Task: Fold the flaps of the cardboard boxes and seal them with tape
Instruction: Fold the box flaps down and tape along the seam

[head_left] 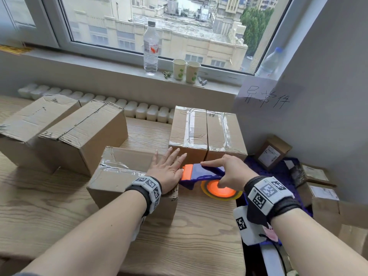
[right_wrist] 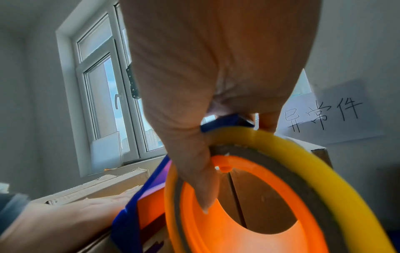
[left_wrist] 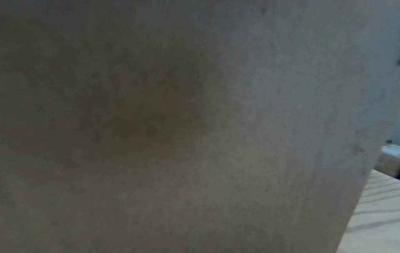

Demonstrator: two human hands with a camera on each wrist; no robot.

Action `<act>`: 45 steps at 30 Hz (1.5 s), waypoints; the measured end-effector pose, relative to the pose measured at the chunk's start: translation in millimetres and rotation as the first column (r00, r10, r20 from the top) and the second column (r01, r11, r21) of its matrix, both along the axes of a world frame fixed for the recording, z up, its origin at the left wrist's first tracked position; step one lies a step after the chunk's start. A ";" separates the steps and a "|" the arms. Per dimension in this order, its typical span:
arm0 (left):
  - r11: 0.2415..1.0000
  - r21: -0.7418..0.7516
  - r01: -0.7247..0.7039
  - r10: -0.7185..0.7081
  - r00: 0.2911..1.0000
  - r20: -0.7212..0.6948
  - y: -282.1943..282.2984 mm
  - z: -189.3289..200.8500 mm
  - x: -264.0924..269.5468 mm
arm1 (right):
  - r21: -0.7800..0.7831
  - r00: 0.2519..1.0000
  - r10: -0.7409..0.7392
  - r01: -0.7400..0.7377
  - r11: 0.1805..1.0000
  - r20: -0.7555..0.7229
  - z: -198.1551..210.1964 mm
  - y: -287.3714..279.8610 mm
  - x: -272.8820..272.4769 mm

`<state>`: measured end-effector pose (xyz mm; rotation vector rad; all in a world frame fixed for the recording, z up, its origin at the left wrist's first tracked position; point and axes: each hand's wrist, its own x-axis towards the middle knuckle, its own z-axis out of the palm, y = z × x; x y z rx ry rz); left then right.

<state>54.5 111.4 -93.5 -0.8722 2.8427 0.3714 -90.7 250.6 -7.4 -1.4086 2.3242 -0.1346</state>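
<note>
A cardboard box (head_left: 119,182) with clear tape on its left end lies on the wooden table (head_left: 189,236) in front of me. My left hand (head_left: 168,170) presses flat on its top near the right end, fingers straight. My right hand (head_left: 229,172) grips a blue tape dispenser (head_left: 201,173) at the box's right edge, its orange end touching my left hand. In the right wrist view my right hand (right_wrist: 205,85) has its thumb in the orange hub (right_wrist: 194,231) inside the yellow tape roll (right_wrist: 303,162). The left wrist view shows only blurred cardboard (left_wrist: 173,137).
Two taped boxes (head_left: 189,132) stand behind the dispenser. Two untaped boxes (head_left: 83,136) lie at the left. Small labelled parcels (head_left: 272,152) are piled at the right by the wall. A water bottle (head_left: 151,48) and two paper cups (head_left: 186,71) stand on the windowsill.
</note>
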 end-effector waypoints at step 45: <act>0.965 0.043 -0.257 0.257 0.966 0.020 26.7 8.1 -18.9 | 0.153 0.999 0.021 -0.027 0.988 0.036 -31.6 -11.6 0.3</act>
